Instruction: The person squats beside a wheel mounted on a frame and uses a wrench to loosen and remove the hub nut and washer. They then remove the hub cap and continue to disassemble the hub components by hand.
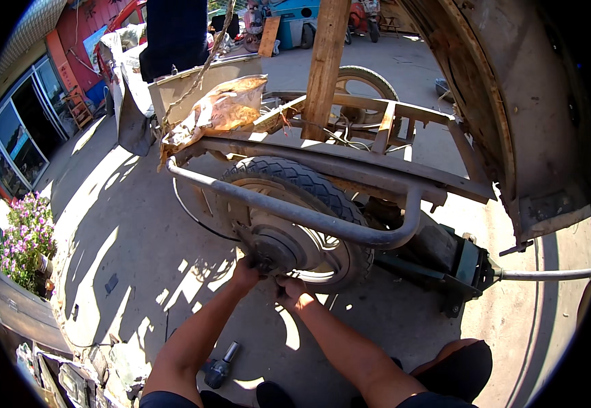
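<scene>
Left hand (245, 273) sits at the hub's (276, 249) eight o'clock, right hand (291, 292) at five, grips unclear; potted flowers (26, 232) at nine.

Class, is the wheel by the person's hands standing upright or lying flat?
Upright: the wheel shows its tread arching up beyond the grey bar, its hub facing sideways by the left hand.

Shaded concrete ground (152, 217), dark silver-ended tool (220, 367), green jack (467, 266)

Two hands (244, 275) (293, 294), one foreground wheel (283, 243), one wooden post (326, 64).
</scene>
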`<act>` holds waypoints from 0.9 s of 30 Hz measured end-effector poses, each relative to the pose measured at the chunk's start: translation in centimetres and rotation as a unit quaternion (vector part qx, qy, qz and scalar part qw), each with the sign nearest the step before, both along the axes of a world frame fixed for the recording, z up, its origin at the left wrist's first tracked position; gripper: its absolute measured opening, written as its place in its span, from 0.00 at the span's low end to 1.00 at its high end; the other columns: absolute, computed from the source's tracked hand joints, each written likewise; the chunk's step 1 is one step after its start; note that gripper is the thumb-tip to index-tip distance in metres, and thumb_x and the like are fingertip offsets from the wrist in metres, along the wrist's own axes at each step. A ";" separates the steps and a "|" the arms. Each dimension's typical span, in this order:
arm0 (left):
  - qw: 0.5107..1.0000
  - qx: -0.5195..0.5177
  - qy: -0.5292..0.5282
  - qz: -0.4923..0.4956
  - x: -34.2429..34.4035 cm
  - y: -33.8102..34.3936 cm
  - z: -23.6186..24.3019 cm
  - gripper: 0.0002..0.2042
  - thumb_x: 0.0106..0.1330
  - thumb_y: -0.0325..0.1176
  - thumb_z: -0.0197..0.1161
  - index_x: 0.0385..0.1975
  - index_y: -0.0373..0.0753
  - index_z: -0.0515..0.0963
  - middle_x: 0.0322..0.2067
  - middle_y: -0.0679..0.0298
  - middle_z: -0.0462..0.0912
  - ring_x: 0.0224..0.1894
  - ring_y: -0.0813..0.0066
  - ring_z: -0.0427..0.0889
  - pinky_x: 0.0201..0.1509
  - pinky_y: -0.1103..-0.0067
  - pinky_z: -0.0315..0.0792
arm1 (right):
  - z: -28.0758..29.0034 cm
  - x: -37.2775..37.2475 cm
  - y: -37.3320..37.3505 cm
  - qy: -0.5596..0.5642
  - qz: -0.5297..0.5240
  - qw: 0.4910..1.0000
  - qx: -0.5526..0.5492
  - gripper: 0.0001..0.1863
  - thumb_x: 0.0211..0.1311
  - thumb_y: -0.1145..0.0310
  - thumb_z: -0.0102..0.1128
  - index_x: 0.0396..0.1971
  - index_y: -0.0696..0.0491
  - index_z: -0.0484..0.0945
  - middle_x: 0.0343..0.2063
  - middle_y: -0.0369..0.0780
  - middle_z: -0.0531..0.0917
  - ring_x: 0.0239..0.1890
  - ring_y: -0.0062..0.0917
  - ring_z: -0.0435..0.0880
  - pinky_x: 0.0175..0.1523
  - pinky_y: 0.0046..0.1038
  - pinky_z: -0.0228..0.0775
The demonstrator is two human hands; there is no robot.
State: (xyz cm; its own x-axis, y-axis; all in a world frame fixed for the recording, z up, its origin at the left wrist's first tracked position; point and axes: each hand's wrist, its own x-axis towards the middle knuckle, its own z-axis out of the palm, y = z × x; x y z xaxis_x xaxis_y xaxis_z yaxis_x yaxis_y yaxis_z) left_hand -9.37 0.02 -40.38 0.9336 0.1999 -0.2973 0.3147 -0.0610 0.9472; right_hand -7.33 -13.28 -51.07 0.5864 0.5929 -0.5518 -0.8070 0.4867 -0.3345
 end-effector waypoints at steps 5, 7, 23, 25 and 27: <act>1.000 0.004 0.001 0.002 -0.3 0.5 -0.1 0.11 0.67 0.25 0.51 0.47 0.34 0.75 0.41 0.60 0.81 0.41 0.69 0.82 0.41 0.72 0.80 | 1.8 -0.9 -0.4 0.032 -0.025 0.998 0.047 0.06 0.66 0.70 0.50 0.34 0.53 0.76 0.22 0.37 0.76 0.18 0.25 0.72 0.21 0.29 0.66; 1.000 0.007 0.002 0.003 -0.1 0.6 -0.4 0.11 0.67 0.26 0.51 0.46 0.34 0.75 0.40 0.60 0.81 0.41 0.70 0.82 0.40 0.72 0.80 | 2.1 -0.9 -0.9 0.032 -0.010 0.997 0.069 0.06 0.66 0.70 0.50 0.34 0.53 0.76 0.22 0.37 0.76 0.18 0.25 0.72 0.21 0.28 0.66; 1.000 0.014 0.002 -0.002 -0.2 0.8 -0.5 0.12 0.65 0.25 0.53 0.48 0.33 0.74 0.41 0.60 0.81 0.41 0.70 0.82 0.40 0.73 0.80 | 3.1 -1.0 -0.8 0.043 -0.004 0.999 0.034 0.09 0.68 0.66 0.47 0.31 0.52 0.75 0.17 0.36 0.74 0.16 0.25 0.71 0.20 0.27 0.63; 1.000 -0.003 0.008 0.002 0.0 0.5 -0.3 0.16 0.60 0.19 0.55 0.49 0.31 0.73 0.42 0.58 0.81 0.40 0.68 0.82 0.39 0.74 0.80 | 3.0 -0.9 -1.1 0.044 0.005 0.999 0.019 0.09 0.68 0.66 0.47 0.31 0.52 0.74 0.16 0.37 0.73 0.15 0.25 0.70 0.19 0.27 0.63; 1.000 -0.014 0.004 0.001 0.1 0.3 -0.2 0.16 0.60 0.19 0.56 0.49 0.31 0.73 0.42 0.58 0.81 0.40 0.68 0.82 0.39 0.74 0.79 | 2.3 -0.3 -0.5 0.067 -0.004 0.998 0.004 0.09 0.69 0.66 0.47 0.30 0.52 0.73 0.15 0.37 0.72 0.14 0.25 0.69 0.18 0.27 0.62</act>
State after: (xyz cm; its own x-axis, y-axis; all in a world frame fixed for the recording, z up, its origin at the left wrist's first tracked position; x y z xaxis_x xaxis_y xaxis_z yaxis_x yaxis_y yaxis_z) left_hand -9.29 0.32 -40.53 0.9308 0.1934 -0.3102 0.3225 -0.0348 0.9459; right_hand -7.67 -13.83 -48.73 0.5123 0.5928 -0.6214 -0.8401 0.4961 -0.2195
